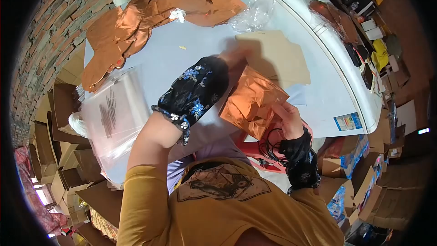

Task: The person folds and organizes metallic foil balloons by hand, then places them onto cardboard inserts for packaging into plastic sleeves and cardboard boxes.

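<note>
My right hand [289, 117] grips the lower right edge of a folded piece of shiny orange-copper fabric [252, 102], thumb on top. The fabric is creased into a rough square and tilts above the pale work surface [168, 57]. My left hand [235, 57] reaches over the near left edge of a tan cardboard sheet [284, 59]; it is blurred and in shadow, so its fingers cannot be made out. Black flowered sleeve covers are on both forearms.
More orange fabric [150, 16] lies bunched along the back, with a small white bundle [177, 15] on it. Clear plastic [257, 12] sits behind the cardboard. Printed clear bags [116, 109] are stacked at left. A white appliance body [337, 59] borders the right; open boxes [350, 173] stand below.
</note>
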`<state>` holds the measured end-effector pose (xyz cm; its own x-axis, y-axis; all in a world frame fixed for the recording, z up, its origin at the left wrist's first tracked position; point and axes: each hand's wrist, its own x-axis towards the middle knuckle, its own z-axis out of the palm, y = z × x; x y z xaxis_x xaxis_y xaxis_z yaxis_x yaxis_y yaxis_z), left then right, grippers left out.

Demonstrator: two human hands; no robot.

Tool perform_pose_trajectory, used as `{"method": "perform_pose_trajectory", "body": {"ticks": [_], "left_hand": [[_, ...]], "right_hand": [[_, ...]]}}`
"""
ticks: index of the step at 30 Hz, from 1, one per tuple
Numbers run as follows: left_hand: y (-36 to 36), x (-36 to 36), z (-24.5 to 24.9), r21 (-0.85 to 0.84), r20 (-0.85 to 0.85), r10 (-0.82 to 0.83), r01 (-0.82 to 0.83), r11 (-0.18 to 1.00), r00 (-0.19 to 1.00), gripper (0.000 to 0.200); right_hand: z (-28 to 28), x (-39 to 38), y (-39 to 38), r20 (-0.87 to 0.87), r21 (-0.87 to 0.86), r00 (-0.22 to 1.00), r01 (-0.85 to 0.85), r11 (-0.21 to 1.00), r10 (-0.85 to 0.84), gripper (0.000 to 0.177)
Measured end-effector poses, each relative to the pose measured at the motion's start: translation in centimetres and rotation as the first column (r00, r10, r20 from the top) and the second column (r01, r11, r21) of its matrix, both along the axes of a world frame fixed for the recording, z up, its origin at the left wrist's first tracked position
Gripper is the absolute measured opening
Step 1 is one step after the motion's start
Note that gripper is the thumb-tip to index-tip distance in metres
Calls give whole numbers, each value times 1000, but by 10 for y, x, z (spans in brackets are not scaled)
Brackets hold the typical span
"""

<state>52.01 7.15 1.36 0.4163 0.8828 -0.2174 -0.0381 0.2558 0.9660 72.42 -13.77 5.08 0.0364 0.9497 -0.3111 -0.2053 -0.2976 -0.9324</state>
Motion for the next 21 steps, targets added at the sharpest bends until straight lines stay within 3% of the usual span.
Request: {"method": "perform_pose_trajectory", "body": {"ticks": [3,6,8,11,13,15,19,21], "left_hand": [[0,9,7,71,16,-22,21,997,1000,31],[0,8,19,11,-23,-77,77,997,997,23],[-13,6,23,-33,116,-31,35,999,993,20],[-19,-43,7,17,-41,-77,78,997,996,20],[-62,-87,35,-146,-209,-2,-30,989,978,22],[-98,-130,36,-187,-264,41,-93,978,964,24],[-151,-180,22,-282,-390,58,-179,943,919,29],[-163,-188,23,-301,-421,37,-178,937,906,29]], "right_hand": [[-7,9,2,6,-8,999,-36,999,36,18],[-7,13,1,11,-42,999,-51,998,51,17],[-7,16,0,-10,-52,999,-48,998,47,16],[4,9,3,-104,-40,993,-66,997,62,17],[0,-4,8,-230,28,961,-148,989,151,21],[14,-45,13,-220,40,966,-131,991,137,24],[-31,-98,36,-276,-106,947,-198,975,162,27],[-29,-118,36,-210,-151,969,-164,975,131,26]]}}
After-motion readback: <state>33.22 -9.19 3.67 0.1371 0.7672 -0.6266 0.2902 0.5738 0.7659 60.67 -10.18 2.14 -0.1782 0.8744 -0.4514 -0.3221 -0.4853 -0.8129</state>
